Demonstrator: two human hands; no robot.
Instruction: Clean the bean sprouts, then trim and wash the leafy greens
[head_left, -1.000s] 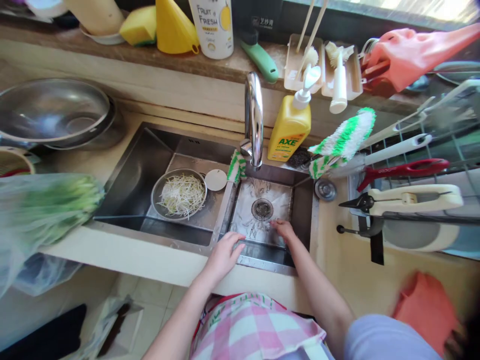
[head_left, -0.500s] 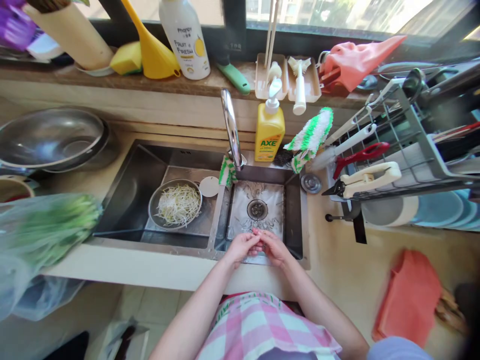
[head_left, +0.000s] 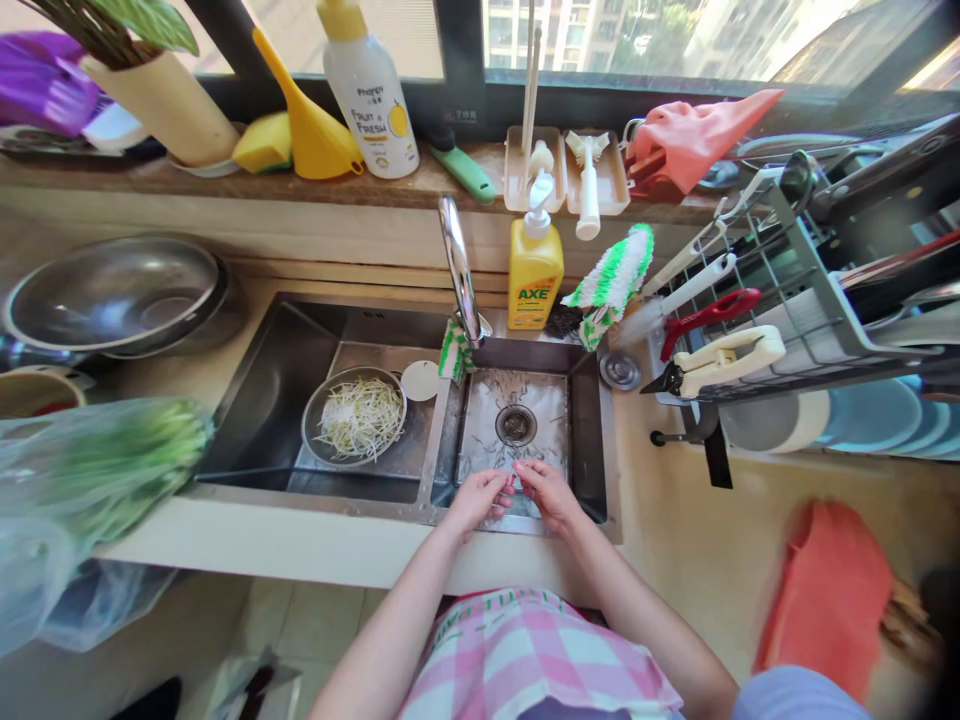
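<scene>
My left hand (head_left: 481, 500) and my right hand (head_left: 547, 497) are held over the near edge of the small sink basin (head_left: 589, 440), fingertips almost meeting. The fingers of both are curled, thumbs bent in towards them. Whatever may be between the fingertips is too small to make out. Beyond them, in the basin floor, is a round drain (head_left: 516, 425). A chrome faucet (head_left: 459, 265) curves over the back of the sink. To the left, a metal bowl (head_left: 307, 440) of bean sprouts (head_left: 362, 418) sits in the larger basin (head_left: 259, 400).
A yellow dish soap bottle (head_left: 535, 275) and a green-white cloth (head_left: 611, 275) stand behind the sink. On the right is a dish rack (head_left: 817, 270) with red scissors (head_left: 712, 315). Bagged greens (head_left: 135, 460) and large pans (head_left: 120, 290) lie left; a red cloth (head_left: 829, 590) hangs right.
My hands were touching at the fingertips and have drawn slightly apart. The view has tilted up a little. The sprouts and bowl look unchanged.
</scene>
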